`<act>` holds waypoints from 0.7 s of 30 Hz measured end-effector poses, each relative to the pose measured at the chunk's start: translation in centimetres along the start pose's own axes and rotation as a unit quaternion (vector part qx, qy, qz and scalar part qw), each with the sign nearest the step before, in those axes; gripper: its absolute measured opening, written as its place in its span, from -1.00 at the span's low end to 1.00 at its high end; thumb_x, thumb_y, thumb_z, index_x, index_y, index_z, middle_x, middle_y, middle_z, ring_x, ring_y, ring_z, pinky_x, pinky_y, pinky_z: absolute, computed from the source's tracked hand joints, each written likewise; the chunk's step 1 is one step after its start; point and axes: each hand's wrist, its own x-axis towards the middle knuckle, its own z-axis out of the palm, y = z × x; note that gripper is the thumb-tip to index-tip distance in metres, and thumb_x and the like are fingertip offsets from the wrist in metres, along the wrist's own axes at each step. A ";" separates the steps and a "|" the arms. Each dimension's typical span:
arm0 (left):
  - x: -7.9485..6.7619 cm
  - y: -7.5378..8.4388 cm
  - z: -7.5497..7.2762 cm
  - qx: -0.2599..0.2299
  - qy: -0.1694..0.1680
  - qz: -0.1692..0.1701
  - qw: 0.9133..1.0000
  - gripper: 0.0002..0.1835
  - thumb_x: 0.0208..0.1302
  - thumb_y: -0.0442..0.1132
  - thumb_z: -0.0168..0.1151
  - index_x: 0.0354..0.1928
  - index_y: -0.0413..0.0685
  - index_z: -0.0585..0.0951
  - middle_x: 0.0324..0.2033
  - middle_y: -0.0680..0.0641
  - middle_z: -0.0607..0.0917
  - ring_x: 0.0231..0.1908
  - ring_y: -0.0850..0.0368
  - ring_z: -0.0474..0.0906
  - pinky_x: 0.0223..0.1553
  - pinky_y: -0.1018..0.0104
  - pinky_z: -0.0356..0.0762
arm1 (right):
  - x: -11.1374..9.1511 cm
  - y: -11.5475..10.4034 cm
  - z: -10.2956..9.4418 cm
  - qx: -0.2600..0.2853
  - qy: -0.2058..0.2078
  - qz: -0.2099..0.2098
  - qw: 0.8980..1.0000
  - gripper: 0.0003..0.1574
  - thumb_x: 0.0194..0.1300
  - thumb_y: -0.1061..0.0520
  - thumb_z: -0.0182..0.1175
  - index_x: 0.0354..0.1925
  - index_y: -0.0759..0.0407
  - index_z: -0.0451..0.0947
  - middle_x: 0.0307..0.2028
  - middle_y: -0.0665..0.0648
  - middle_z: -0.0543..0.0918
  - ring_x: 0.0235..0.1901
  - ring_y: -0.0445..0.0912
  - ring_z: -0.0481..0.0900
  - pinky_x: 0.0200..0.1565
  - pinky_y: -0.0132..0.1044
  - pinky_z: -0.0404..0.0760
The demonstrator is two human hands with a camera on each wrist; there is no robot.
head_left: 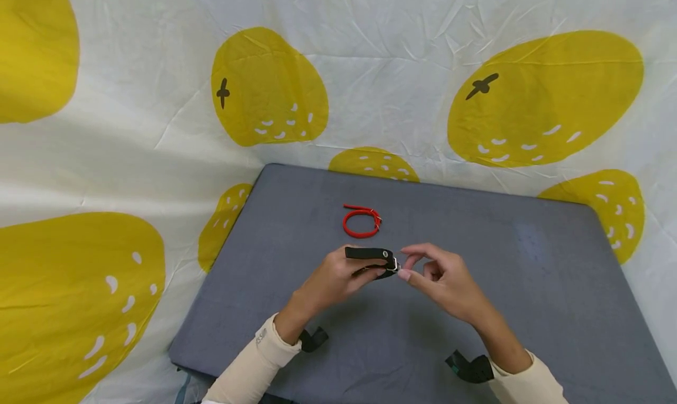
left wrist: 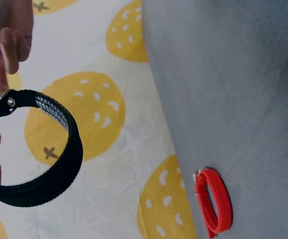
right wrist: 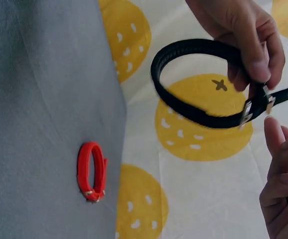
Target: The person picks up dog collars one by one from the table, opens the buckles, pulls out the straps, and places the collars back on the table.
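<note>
Cream sleeves, black wrist pieces

In the head view, a cream left sleeve (head_left: 245,371) lies toward seven o'clock, its cuff bearing a small grey marking (head_left: 261,337) at ten o'clock. A black piece (head_left: 315,340) juts out at the cuff's three o'clock. Toward half past four, the cream right sleeve (head_left: 531,383) has another black piece (head_left: 473,370), curved, at its nine o'clock.

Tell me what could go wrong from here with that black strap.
The black strap might drop, since the left hand holds it up off the table. The right hand might fumble the metal buckle: its fingertips are close by, and the buckle looks small beside them.
</note>
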 end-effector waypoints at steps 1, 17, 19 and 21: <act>0.0 0.1 0.0 -0.015 0.001 -0.006 1.000 -0.68 0.17 -0.32 0.47 -0.01 -0.15 0.72 -0.10 -0.03 0.77 -0.09 0.22 0.69 0.03 0.52 0.57 | -0.1 0.0 -0.1 -0.001 0.001 0.000 1.000 -0.55 0.24 0.31 0.37 0.08 0.05 0.58 -0.25 -0.02 0.65 -0.80 -0.31 0.17 -0.73 -0.38 0.26; 0.6 0.8 -0.3 -0.164 0.053 -0.109 0.979 -0.76 0.19 -0.42 0.42 -0.10 -0.14 0.70 -0.15 -0.08 0.78 -0.10 0.16 0.71 -0.03 0.37 0.64 | -0.7 0.4 0.1 0.102 -0.053 0.058 0.992 -0.72 0.37 0.30 0.25 0.04 0.21 0.60 -0.80 0.11 0.37 -0.76 -0.21 0.36 -0.71 -0.30 0.35; 0.5 0.9 -0.3 -0.183 0.055 -0.134 0.972 -0.78 0.20 -0.41 0.41 -0.10 -0.14 0.69 -0.15 -0.09 0.77 -0.10 0.15 0.72 -0.04 0.34 0.65 | -0.7 0.4 0.3 0.123 -0.045 0.048 0.990 -0.76 0.37 0.34 0.22 0.01 0.25 0.59 -0.78 0.15 0.39 -0.75 -0.19 0.39 -0.70 -0.27 0.39; 0.5 1.1 -0.3 -0.195 0.055 -0.156 0.967 -0.81 0.23 -0.39 0.40 -0.11 -0.13 0.69 -0.17 -0.08 0.78 -0.13 0.15 0.71 -0.07 0.33 0.65 | -0.7 0.5 0.5 0.137 -0.038 0.034 0.989 -0.77 0.37 0.38 0.19 -0.02 0.28 0.57 -0.76 0.18 0.41 -0.74 -0.17 0.41 -0.69 -0.23 0.42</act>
